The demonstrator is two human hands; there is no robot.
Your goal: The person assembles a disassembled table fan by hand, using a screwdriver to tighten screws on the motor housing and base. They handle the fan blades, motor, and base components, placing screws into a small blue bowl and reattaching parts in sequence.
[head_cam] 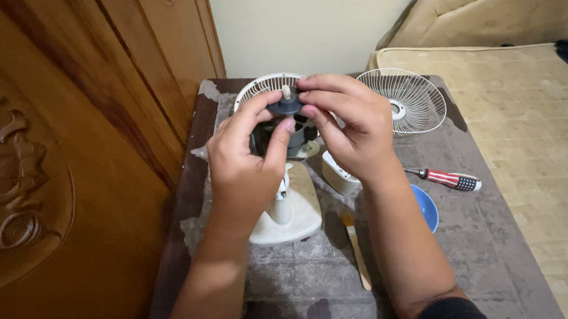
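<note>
Both hands, left (246, 160) and right (354, 128), pinch small dark round nut (287, 105) on fan (286, 201) shaft. Nut looks light, hard, maybe slippery; grip its rim. Wire guard (409, 99) right of fan.

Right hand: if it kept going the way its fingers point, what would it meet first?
The right hand points leftward; it would likely meet the dark round part it already touches, then the left hand.

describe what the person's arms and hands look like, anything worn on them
Both hands, the left hand and the right hand, are bare: no gloves, and no rings or watch that I can see. The forearms are uncovered. A dark sleeve edge shows on the right arm near the bottom. Fingernails look short.
</note>
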